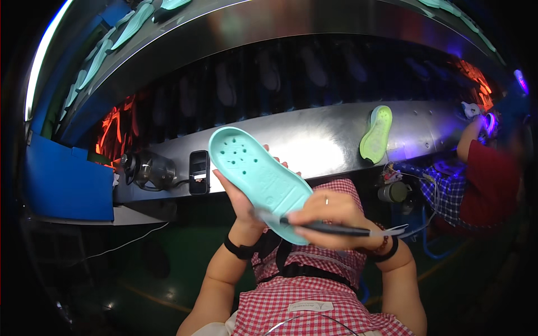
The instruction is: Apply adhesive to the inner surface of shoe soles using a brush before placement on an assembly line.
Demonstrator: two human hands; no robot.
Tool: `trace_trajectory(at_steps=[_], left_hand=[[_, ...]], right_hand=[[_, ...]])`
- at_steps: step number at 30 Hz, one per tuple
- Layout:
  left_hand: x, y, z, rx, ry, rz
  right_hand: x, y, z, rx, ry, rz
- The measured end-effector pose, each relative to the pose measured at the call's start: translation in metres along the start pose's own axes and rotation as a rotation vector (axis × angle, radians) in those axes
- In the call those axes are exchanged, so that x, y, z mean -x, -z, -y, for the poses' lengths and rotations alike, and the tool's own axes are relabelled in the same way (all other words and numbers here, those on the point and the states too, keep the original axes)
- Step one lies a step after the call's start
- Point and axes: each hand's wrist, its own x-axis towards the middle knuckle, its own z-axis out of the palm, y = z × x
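A teal shoe sole [263,176] with a cluster of small holes at its far end slants across the view in front of me. My left hand [240,197] is closed around its left edge from below, with fingertips showing past the right edge. Gripped in my right hand [333,213] is a slim brush [350,229] with a black handle. Its pale tip is smeared by motion and lies over the near left edge of the sole; whether it touches cannot be made out.
A yellow-green sole [376,134] lies on the metal bench [314,145]. Left of my hands stand a black tray [199,172] and a clear jar [154,171]. Dark slots with soles run behind, near glowing orange heaters [115,129]. A co-worker's red sleeve [490,185] is at right.
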Motion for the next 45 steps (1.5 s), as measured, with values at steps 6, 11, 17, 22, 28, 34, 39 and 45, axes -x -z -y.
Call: trace_trajectory(at_steps=[6, 11, 17, 22, 28, 34, 39, 45], left_hand=[[-0.001, -0.007, -0.013, 0.028, -0.081, -0.021], [-0.003, -0.007, -0.025, -0.017, -0.143, 0.06], [-0.007, -0.014, -0.026, -0.088, -0.14, 0.094], [-0.003, -0.028, -0.034, -0.151, -0.158, 0.206], [0.021, -0.035, -0.013, -0.046, -0.101, 0.097], [0.026, -0.024, 0.0, 0.055, -0.037, 0.216], [0.018, -0.03, -0.006, 0.144, -0.014, 0.164], [0.011, -0.028, -0.017, 0.038, 0.054, 0.231]], right_hand=[[0.007, 0.02, -0.012, -0.041, -0.189, -0.066], [0.018, 0.027, -0.003, -0.351, -0.099, 0.137], [0.022, 0.026, -0.014, -0.298, -0.179, 0.067], [0.025, 0.022, -0.026, -0.666, -0.19, -0.049], [0.027, -0.002, -0.023, -1.171, -0.354, -0.273], [0.031, -0.003, -0.015, -0.682, -0.293, -0.173], [0.019, 0.007, -0.009, -0.526, -0.279, -0.196], [0.012, 0.017, -0.007, -0.511, -0.16, -0.09]])
